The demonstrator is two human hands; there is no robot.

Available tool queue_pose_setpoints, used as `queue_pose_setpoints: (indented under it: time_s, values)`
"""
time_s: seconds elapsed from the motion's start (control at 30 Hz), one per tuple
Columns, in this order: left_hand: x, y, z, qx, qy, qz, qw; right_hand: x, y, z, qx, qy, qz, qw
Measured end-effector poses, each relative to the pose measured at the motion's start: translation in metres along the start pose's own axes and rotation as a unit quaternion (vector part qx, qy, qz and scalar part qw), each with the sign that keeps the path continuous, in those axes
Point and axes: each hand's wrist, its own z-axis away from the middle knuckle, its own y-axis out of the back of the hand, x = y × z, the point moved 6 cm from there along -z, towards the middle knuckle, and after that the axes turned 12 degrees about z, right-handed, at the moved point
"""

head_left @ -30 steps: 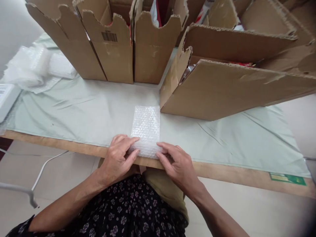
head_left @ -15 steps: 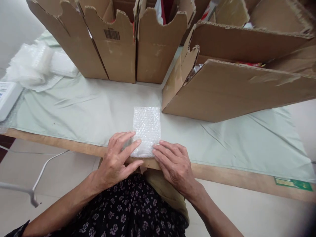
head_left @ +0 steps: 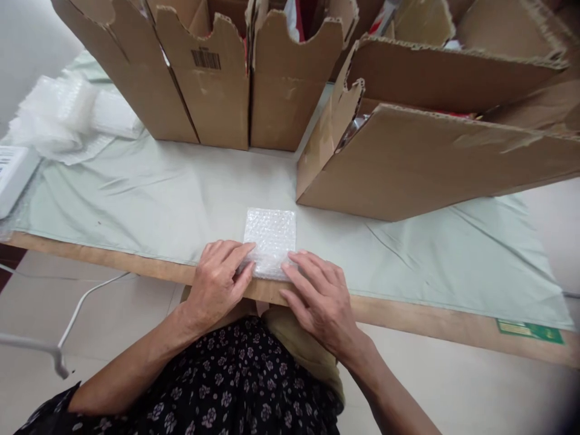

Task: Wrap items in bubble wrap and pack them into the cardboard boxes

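Left fingers (head_left: 240, 258) and right fingers (head_left: 296, 270): loosely spread, slightly bent, pads pressed down on the near edge of the bubble-wrap pad (head_left: 272, 232). Nothing is gripped; both hands are open and bearing down. Left hand (head_left: 216, 284) covers the near-left corner, right hand (head_left: 322, 299) the near-right one. My read: pressure from both sides pins the springy wrap flat so it can't lift or skid on the cloth.

The pad sits on the pale green cloth (head_left: 158, 205), right at the near table edge (head_left: 408, 317), centred in front of the person, so an easy reach for both hands. Cardboard boxes stand in an arc around it: upright boxes (head_left: 212, 103) far, a large tilted box (head_left: 430, 163) far-right, its corner near the pad but apart from it. Spare bubble wrap (head_left: 63, 118) is heaped far-left.

Not visible:
- the pad's near edge, which is under the fingers
- whether anything is inside the pad
- box contents, only red and silvery scraps show
- box tops, which are cropped
- the white device (head_left: 11, 175), which is cut off at left
- the green label (head_left: 530, 330), which is unreadable
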Motion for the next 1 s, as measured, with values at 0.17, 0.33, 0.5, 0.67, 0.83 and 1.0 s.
queue_pose_setpoints:
  time_s: [0.17, 0.33, 0.5, 0.67, 0.83, 1.0]
  values:
    - [0.007, 0.005, 0.010, -0.023, -0.021, 0.046, 0.998, 0.000, -0.002, -0.007, -0.017, 0.003, -0.026, 1.000]
    - [0.005, 0.009, 0.009, -0.038, -0.008, 0.113, 0.993, 0.004, 0.005, -0.011, -0.021, -0.054, -0.116, 0.992]
    - [-0.011, -0.002, -0.012, -0.003, 0.010, 0.029, 1.000, 0.004, 0.004, -0.012, 0.007, -0.068, -0.005, 0.998]
    - [-0.017, -0.001, -0.013, 0.047, 0.072, 0.064, 0.994, 0.004, -0.012, -0.020, -0.025, -0.032, 0.013, 0.999]
    - [-0.018, -0.002, 0.013, 0.057, 0.239, 0.321, 0.915, 0.018, -0.007, -0.021, 0.029, -0.158, -0.119, 0.980]
    - [-0.008, -0.020, 0.013, 0.012, 0.285, 0.485, 0.827, 0.005, 0.000, -0.012, -0.023, -0.167, -0.247, 0.954]
